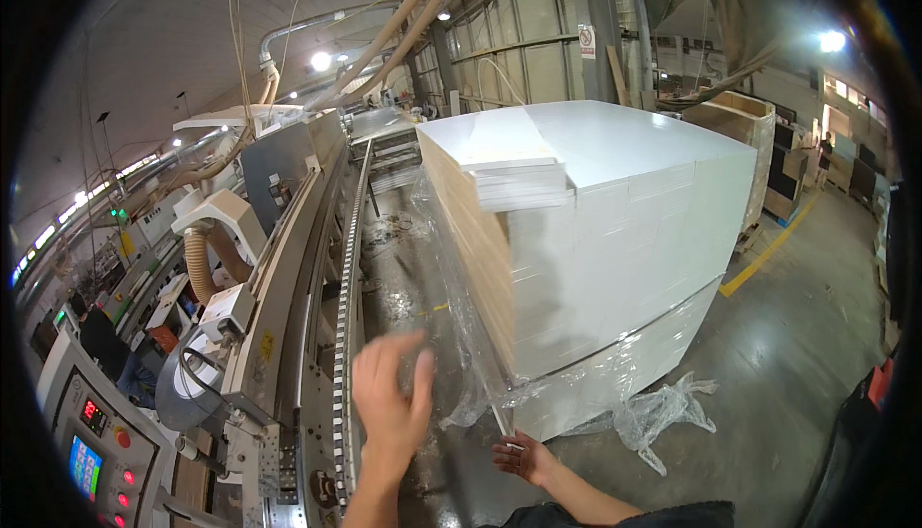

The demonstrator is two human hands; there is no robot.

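Got left hand (pixel 392 401) spread, seven o'clock; can't tell with right hand (pixel 525 461). Could trip on loose wrap (pixel 665 417), four o'clock.

At three o'clock, the stack (pixel 624 230) is white with a tan nine-o'clock side; farther out, a yellow line (pixel 770 246) marks the grey floor (pixel 807 326). Toward eight o'clock, a roller strip (pixel 344 336) shows black-and-white banding, and a pale control panel (pixel 108 451) has red buttons (pixel 128 477) and a blue screen (pixel 84 468).
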